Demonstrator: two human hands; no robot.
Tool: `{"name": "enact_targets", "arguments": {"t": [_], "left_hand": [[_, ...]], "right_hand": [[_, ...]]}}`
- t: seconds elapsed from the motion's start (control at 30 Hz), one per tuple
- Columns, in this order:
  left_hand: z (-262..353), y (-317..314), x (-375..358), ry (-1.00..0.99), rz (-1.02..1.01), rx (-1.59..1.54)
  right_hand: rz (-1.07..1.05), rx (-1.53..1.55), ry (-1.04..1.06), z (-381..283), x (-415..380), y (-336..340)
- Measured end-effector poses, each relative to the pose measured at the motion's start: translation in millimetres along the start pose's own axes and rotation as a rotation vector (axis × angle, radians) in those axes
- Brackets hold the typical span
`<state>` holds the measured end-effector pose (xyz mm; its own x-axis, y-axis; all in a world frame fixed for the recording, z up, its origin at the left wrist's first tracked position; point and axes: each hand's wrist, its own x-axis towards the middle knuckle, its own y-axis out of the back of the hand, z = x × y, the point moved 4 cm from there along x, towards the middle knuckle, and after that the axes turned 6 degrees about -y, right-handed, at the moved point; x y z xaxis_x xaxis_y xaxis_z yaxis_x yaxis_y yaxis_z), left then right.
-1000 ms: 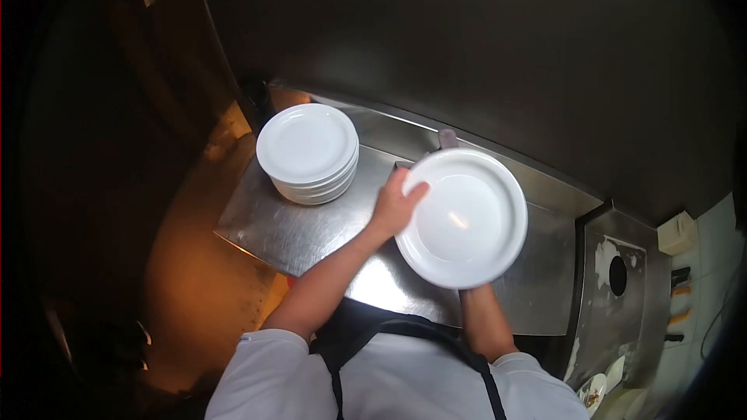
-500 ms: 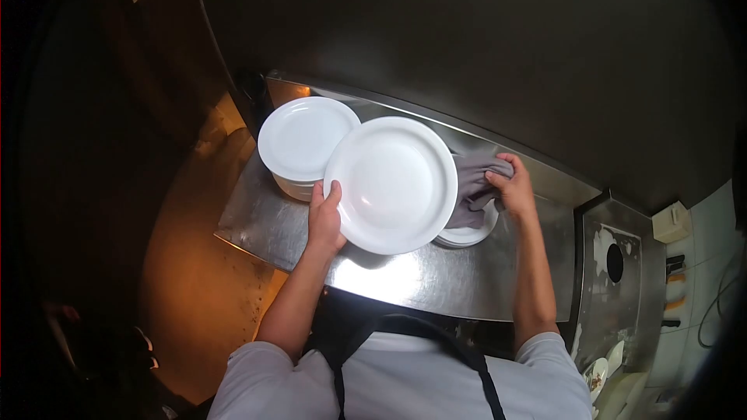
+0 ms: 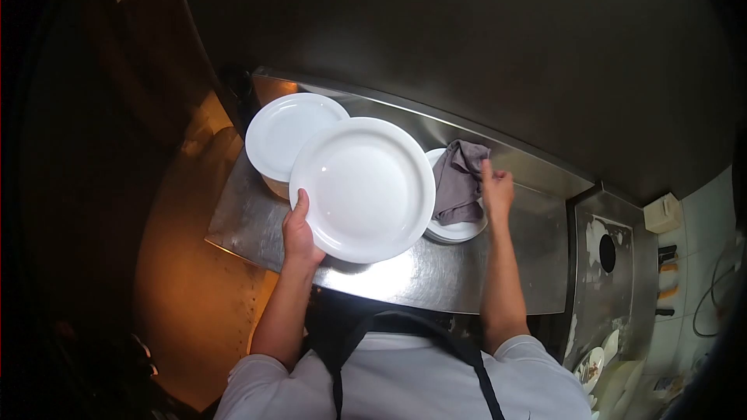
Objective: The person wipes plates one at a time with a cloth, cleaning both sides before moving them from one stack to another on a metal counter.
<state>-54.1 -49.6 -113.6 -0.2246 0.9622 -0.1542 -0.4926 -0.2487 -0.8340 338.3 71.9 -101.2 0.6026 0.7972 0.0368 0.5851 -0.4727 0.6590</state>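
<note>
The left hand (image 3: pixel 299 233) grips a large white plate (image 3: pixel 362 188) by its near-left rim, thumb on the upper face and fingers hidden beneath, holding it roughly level above the steel counter (image 3: pixel 436 276) so that it overlaps part of the plate stack (image 3: pixel 289 136) at the back left. The right hand (image 3: pixel 496 189) rests with fingers loosely spread against the edge of a grey cloth (image 3: pixel 457 181), not clearly clasping it. The cloth lies crumpled on a second, lower pile of plates (image 3: pixel 459 229) just right of the held plate.
</note>
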Motion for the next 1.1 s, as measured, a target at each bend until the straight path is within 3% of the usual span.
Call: {"name": "enact_targets", "arguments": {"t": [0.1,0.2,0.3,0.37,0.47,0.53,0.57,0.63,0.67,0.7,0.77,0.83,0.9,0.97,1.03,1.07,1.1], "left_hand": [[-10,-3,-1,0.046,0.008,-0.015],[-18,-13,-4,0.070,0.039,-0.037],[-14,-25,-9,0.049,-0.027,-0.102],[-11,-29,-7,0.004,0.010,-0.001],[-18,-54,-1,-0.053,0.005,0.158],[-33,-78,3,-0.062,-0.053,0.239],[-46,-91,7,-0.133,-0.109,0.231],[-47,-128,7,-0.192,-0.176,0.297],[-43,-136,11,-0.242,-0.144,0.317],[-54,-109,37,-0.312,-0.211,0.374],[-48,-91,45,-0.434,-0.249,0.285],[-36,-113,35,-0.327,-0.258,0.329],[-45,-114,25,-0.247,-0.235,0.482],[-65,-124,21,-0.221,-0.275,0.358],[-65,-125,32,-0.282,-0.337,0.442],[-67,-107,36,-0.561,-0.367,0.551],[-60,-109,40,-0.482,-0.350,0.447]], "right_hand": [[-0.126,-0.589,0.042,-8,-21,-33],[-0.462,0.112,0.197,8,0,-48],[-0.619,0.813,0.088,-14,-7,-7],[-0.557,1.099,0.221,-62,-34,39],[-0.505,0.967,0.436,-92,-51,50],[-0.488,0.549,0.673,-103,-61,19],[-0.574,0.540,0.714,-123,-80,4],[-0.362,0.413,0.992,-128,-109,-16],[-0.449,0.411,1.009,-120,-127,-22],[-0.445,0.349,1.123,-105,-146,-26],[-0.542,0.247,1.170,-73,-147,-23],[-0.254,0.263,1.148,-43,-96,-38],[-0.081,0.296,0.943,-91,-79,-12],[-0.184,0.378,0.906,-115,-84,-11],[-0.258,0.493,1.052,-108,-128,-22],[-0.307,0.444,1.099,-102,-153,-16],[-0.295,0.355,1.131,-91,-151,-16]]}}
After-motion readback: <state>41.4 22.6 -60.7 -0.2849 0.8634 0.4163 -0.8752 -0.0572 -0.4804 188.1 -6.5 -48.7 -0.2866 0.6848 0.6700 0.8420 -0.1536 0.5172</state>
